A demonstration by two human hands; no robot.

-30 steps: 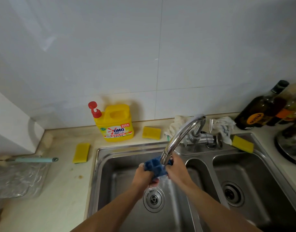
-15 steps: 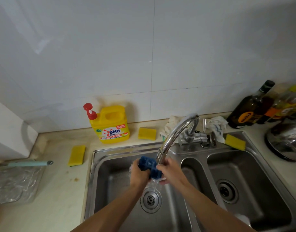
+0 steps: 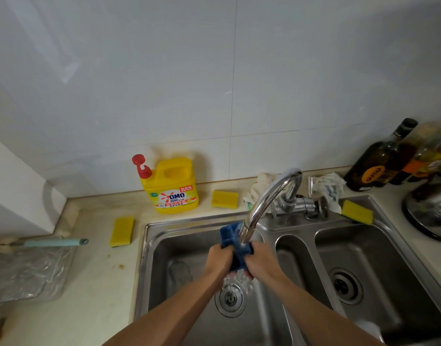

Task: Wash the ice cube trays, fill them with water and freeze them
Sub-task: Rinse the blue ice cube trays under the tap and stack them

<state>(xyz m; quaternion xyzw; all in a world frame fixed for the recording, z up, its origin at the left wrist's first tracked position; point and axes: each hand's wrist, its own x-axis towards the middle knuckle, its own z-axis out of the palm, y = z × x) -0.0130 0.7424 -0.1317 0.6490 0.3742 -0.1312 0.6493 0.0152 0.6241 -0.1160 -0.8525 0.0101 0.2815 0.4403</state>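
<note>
A blue ice cube tray [image 3: 231, 236] is held under the spout of the chrome tap [image 3: 266, 198], over the left basin of the steel double sink [image 3: 149, 258]. My left hand [image 3: 219, 258] grips the tray's left side and my right hand [image 3: 260, 259] grips its right side. Water splashes off the tray's lower end above the left drain [image 3: 230, 298]. The tray's near end is hidden between my hands.
A yellow OMO detergent jug [image 3: 173, 186] stands behind the sink. Three yellow sponges lie around: one on the left counter [image 3: 122, 231], one by the wall [image 3: 224, 199], one on the sink's rim [image 3: 357, 212]. Dark bottles [image 3: 381, 158] and a metal lid [image 3: 431, 208] crowd the right.
Both hands have turned the tray under the tap, from lying crosswise to running away from me, with its far end now beside the spout. The view has shifted slightly.
</note>
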